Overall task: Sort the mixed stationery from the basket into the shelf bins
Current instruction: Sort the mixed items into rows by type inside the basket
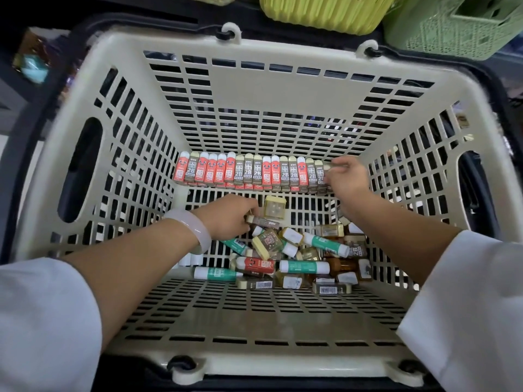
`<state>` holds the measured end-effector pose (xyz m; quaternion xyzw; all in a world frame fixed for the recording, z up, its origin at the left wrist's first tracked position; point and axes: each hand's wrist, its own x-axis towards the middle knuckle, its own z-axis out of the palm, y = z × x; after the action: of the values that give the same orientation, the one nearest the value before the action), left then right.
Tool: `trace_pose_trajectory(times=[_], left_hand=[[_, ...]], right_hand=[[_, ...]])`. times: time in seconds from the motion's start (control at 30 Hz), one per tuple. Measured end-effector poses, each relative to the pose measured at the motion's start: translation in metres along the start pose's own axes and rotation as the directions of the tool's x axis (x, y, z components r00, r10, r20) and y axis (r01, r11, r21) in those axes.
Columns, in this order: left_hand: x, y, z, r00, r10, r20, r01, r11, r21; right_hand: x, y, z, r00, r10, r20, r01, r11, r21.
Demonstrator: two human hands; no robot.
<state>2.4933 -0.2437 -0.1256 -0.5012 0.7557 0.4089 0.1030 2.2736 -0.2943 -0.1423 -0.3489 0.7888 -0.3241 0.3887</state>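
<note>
Fingers [249, 213] of left hand [226, 219]: curled on a brown lead box [263, 222] at top of loose pile [300, 256]. Fingers [335, 164] of right hand [346, 179]: pinched on end box [325, 176] of upright row [249, 172] along far wall of basket [254, 91]. Pile: glue sticks [325, 244], lead boxes, on basket floor. Green bins [458, 26] beyond rim.

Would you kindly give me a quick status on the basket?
Left hand grips a brown box from the pile. Right hand pinches the row's end box. Nothing in the way.
</note>
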Motion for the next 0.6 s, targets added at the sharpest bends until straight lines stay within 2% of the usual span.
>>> trace_pose_trajectory(times=[0.03,0.13,0.23,0.27,0.33,0.37,0.4,0.43,0.5,0.53,0.6], left_hand=[[0.0,0.0,0.001,1.0,-0.003,-0.014,0.003,1.0,0.01],[0.001,-0.001,0.001,0.999,-0.005,-0.049,0.008,0.999,0.046],[0.001,-0.002,0.002,0.997,-0.017,-0.079,0.021,0.998,0.055],[0.001,-0.002,0.003,0.995,-0.019,-0.094,0.024,0.998,0.05],[0.001,-0.001,0.004,0.99,-0.021,-0.14,0.027,0.999,0.041],[0.002,-0.001,0.004,0.985,-0.019,-0.173,0.026,0.999,0.038],[0.003,-0.001,0.004,0.978,-0.013,-0.206,0.02,0.999,0.032],[0.003,0.0,0.003,0.972,-0.001,-0.234,0.006,1.0,0.02],[0.004,0.0,0.0,0.962,0.015,-0.272,-0.028,0.999,-0.042],[0.005,0.0,-0.001,0.961,0.013,-0.277,-0.037,0.996,-0.083],[0.005,-0.001,-0.002,0.962,0.004,-0.274,-0.036,0.993,-0.113]], right_hand=[[0.0,0.001,-0.001,1.0,0.001,0.001,-0.001,1.0,0.012],[-0.004,0.004,-0.001,0.999,0.022,-0.033,-0.025,0.994,-0.11],[-0.008,0.004,0.003,0.998,0.061,0.014,-0.06,0.994,-0.087],[-0.01,0.002,0.002,0.999,0.032,0.022,-0.03,0.994,-0.106],[-0.016,-0.002,-0.001,0.987,-0.158,0.027,0.158,0.933,-0.325],[-0.021,-0.003,-0.001,0.951,-0.297,0.085,0.303,0.846,-0.438],[-0.026,-0.005,-0.001,0.893,-0.4,0.206,0.449,0.75,-0.487],[-0.034,-0.006,0.003,0.824,-0.427,0.372,0.564,0.674,-0.477],[-0.052,-0.004,0.014,0.649,-0.348,0.677,0.73,0.536,-0.424],[-0.059,-0.002,0.021,0.566,-0.306,0.766,0.796,0.445,-0.411],[-0.067,0.001,0.032,0.478,-0.267,0.836,0.863,0.322,-0.391]])
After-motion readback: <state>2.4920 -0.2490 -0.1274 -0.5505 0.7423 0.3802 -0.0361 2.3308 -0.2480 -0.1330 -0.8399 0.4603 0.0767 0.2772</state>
